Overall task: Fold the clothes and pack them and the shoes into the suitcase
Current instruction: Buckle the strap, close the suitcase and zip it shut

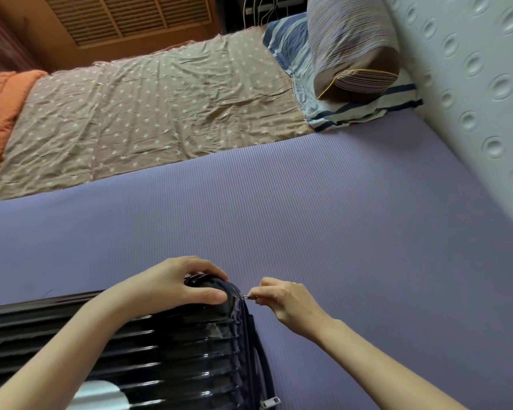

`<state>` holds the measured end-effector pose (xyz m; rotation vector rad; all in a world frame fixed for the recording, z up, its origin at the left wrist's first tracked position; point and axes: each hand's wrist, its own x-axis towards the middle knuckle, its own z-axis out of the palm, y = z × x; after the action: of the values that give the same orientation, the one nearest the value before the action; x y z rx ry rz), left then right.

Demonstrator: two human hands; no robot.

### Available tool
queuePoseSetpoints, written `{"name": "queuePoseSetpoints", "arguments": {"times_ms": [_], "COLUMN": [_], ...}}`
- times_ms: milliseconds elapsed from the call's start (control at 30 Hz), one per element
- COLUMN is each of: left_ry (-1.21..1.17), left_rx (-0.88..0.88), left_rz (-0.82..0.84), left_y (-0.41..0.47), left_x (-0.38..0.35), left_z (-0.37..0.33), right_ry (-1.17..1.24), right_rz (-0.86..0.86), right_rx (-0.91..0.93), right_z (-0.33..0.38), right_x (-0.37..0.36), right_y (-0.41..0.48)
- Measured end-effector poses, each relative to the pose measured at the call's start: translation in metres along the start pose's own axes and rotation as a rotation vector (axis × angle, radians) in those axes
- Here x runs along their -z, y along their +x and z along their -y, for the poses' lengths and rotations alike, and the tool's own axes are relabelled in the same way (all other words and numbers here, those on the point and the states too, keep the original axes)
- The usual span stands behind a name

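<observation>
Obs.: two arms in view, one person. Left grip (175, 284) and right grip (290, 303) are bare hands with slender fingers; the left thumbnail is cut short. Left forearm (71, 344) and right forearm (382, 359) are bare along all their visible length, wrists included.

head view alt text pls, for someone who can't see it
A person's left hand grips the corner of a black ribbed suitcase while the right hand pinches its zipper pull. The suitcase lies on a purple mat beside a star-print bedsheet.

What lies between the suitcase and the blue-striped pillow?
Only bare purple mat, in the head view; nothing sits between the suitcase and the blue-striped pillow.
</observation>
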<state>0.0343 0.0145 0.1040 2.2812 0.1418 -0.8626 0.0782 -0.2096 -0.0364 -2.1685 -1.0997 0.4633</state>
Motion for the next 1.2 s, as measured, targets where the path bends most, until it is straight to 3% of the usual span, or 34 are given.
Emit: {"name": "queuePoseSetpoints", "arguments": {"times_ms": [167, 367, 667, 1100, 1200], "left_ry": [0.024, 0.083, 0.403, 0.433, 0.472], "left_rx": [-0.018, -0.027, -0.146, -0.212, -0.193], "left_rz": [-0.016, -0.043, -0.286, -0.485, -0.496], "left_y": [-0.001, -0.001, -0.024, -0.036, -0.035], "left_x": [-0.003, -0.007, -0.051, -0.084, -0.086], "left_z": [0.004, 0.002, -0.003, -0.001, -0.002], "right_ry": [-0.077, -0.015, -0.139, -0.262, -0.156], "right_rz": [-0.036, -0.062, -0.024, -0.109, -0.140], "right_rx": [0.108, 0.075, 0.167, 0.077, -0.008], "right_z": [-0.009, -0.009, 0.007, 0.034, 0.040], "right_x": [0.000, -0.008, -0.031, -0.046, -0.048], "right_y": [-0.011, -0.032, -0.081, -0.121, -0.120]}}
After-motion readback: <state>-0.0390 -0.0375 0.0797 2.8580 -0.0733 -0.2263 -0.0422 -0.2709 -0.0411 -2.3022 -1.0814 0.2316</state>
